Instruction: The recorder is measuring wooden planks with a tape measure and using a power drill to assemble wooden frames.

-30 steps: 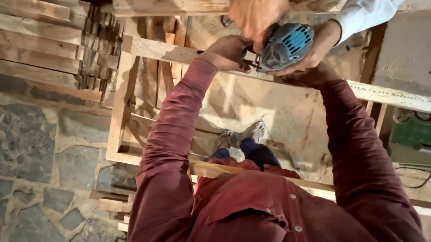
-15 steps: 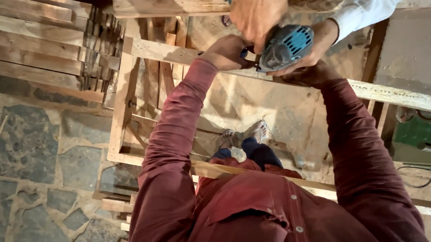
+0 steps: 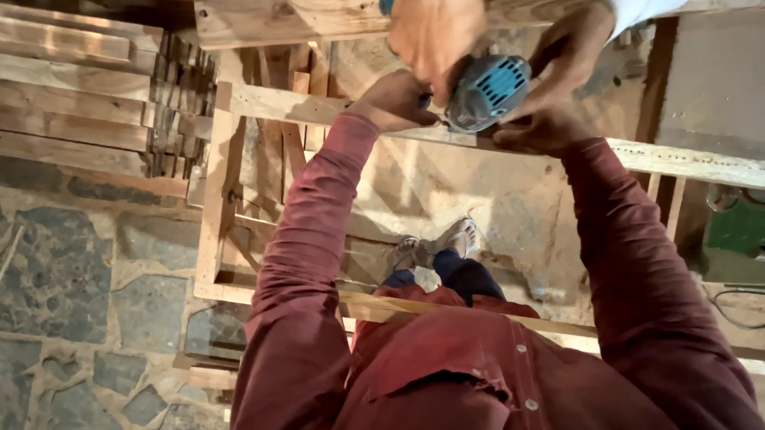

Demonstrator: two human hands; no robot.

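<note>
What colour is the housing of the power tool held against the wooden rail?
The power tool has a blue and grey housing, clearest in the head view.

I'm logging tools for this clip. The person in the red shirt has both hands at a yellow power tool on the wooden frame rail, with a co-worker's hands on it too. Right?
Not quite: the power tool is blue and grey, not yellow, as the head view shows. The rest holds: the left hand and right hand are at it on the wooden frame rail, with a co-worker's hands there too.
</note>
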